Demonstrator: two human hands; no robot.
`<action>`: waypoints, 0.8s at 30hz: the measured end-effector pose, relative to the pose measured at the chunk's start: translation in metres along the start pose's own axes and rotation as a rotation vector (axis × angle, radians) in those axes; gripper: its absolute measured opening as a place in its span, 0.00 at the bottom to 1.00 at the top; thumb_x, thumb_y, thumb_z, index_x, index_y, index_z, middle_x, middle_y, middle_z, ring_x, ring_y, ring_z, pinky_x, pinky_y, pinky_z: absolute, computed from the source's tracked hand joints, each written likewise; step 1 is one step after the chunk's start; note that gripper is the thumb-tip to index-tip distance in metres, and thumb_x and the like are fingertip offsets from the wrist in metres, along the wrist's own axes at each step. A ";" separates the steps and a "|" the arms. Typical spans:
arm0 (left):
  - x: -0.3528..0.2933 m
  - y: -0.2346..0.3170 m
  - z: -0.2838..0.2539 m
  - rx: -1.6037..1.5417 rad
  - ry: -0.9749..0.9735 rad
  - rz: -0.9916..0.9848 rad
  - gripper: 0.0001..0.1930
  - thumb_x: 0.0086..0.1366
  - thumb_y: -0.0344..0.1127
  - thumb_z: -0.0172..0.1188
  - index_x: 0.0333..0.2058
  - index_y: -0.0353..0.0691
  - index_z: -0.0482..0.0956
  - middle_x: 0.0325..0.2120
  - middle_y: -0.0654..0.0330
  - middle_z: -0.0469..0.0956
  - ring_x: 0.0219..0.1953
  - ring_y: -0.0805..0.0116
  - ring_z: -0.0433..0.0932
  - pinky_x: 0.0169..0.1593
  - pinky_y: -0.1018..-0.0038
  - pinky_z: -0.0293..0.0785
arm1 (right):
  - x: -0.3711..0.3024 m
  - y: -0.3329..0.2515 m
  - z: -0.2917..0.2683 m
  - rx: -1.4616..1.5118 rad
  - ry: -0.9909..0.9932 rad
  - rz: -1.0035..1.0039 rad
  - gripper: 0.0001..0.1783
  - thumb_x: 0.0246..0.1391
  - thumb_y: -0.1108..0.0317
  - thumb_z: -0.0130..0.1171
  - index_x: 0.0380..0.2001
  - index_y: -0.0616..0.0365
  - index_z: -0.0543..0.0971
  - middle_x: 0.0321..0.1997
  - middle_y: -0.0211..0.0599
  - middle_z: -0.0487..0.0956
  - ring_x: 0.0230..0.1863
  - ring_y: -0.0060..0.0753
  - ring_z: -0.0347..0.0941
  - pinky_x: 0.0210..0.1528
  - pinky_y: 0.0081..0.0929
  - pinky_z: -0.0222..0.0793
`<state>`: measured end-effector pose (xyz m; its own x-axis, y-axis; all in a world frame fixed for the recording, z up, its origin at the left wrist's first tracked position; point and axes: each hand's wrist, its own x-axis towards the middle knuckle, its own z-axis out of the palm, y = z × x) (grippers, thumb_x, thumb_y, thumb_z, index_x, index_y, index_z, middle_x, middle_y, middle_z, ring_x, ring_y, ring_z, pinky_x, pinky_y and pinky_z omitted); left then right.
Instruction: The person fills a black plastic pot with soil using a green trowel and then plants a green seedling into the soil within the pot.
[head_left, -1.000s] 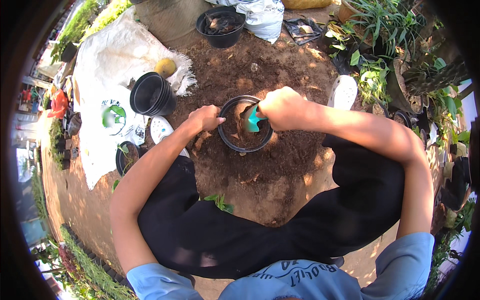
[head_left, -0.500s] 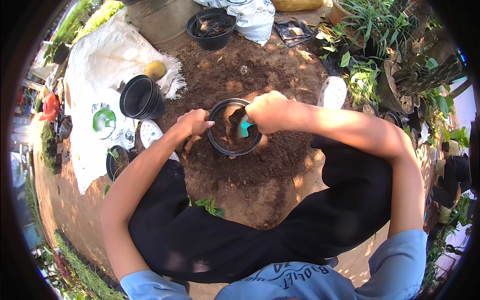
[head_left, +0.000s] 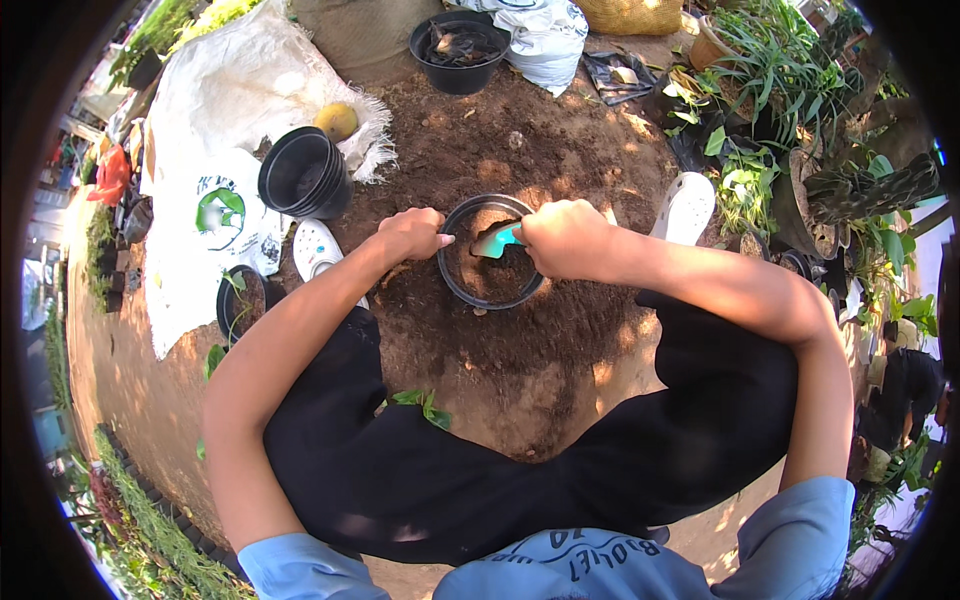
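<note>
A round black plant pot [head_left: 463, 290] with brown soil in it stands on the ground between my feet. At its left rim is my left hand [head_left: 412, 234], fingers closed over the edge. My right hand [head_left: 565, 238] is wrapped round the handle of a turquoise hand trowel [head_left: 494, 242]; the handle is hidden in the fist. The trowel's blade lies tilted inside the pot, with dark soil along its edge. Loose soil [head_left: 520, 350] spreads around the pot.
Nested black pots [head_left: 305, 175] stand at the left by a white sack [head_left: 215, 90] and a yellowish round fruit [head_left: 337, 121]. A black basin [head_left: 458, 72] sits at the far side. Leafy plants [head_left: 770, 80] crowd the right. My white clogs [head_left: 685, 208] flank the pot.
The trowel's blade has turned from steep to flatter within the pot, and my right hand has tipped with it. My left hand stays on the rim. The whole view has shifted slightly.
</note>
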<state>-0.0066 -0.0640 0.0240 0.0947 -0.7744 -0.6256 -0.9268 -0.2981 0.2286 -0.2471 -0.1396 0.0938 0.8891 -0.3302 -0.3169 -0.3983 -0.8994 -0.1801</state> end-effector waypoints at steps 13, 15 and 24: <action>-0.005 0.003 -0.001 -0.004 -0.003 -0.064 0.23 0.68 0.56 0.56 0.54 0.48 0.78 0.50 0.52 0.80 0.56 0.51 0.77 0.58 0.55 0.72 | 0.000 0.006 0.035 -0.055 0.152 -0.059 0.15 0.59 0.63 0.56 0.24 0.62 0.79 0.21 0.49 0.79 0.25 0.52 0.80 0.29 0.46 0.77; -0.002 0.003 -0.003 0.025 -0.016 -0.045 0.23 0.69 0.56 0.56 0.55 0.49 0.78 0.51 0.53 0.80 0.56 0.51 0.77 0.58 0.55 0.72 | -0.002 0.008 0.027 -0.006 0.114 -0.028 0.13 0.59 0.63 0.57 0.25 0.61 0.80 0.21 0.47 0.80 0.24 0.50 0.80 0.28 0.44 0.77; -0.003 0.008 0.002 -0.007 -0.003 -0.058 0.23 0.69 0.56 0.56 0.54 0.50 0.78 0.50 0.54 0.81 0.56 0.53 0.78 0.57 0.54 0.73 | -0.009 -0.011 0.021 -0.273 0.018 0.010 0.07 0.52 0.66 0.59 0.29 0.57 0.82 0.21 0.45 0.80 0.29 0.45 0.83 0.31 0.39 0.78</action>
<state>-0.0152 -0.0627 0.0265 0.1470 -0.7539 -0.6404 -0.9171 -0.3464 0.1974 -0.2552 -0.1208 0.0790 0.8905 -0.3419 -0.3003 -0.3331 -0.9393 0.0818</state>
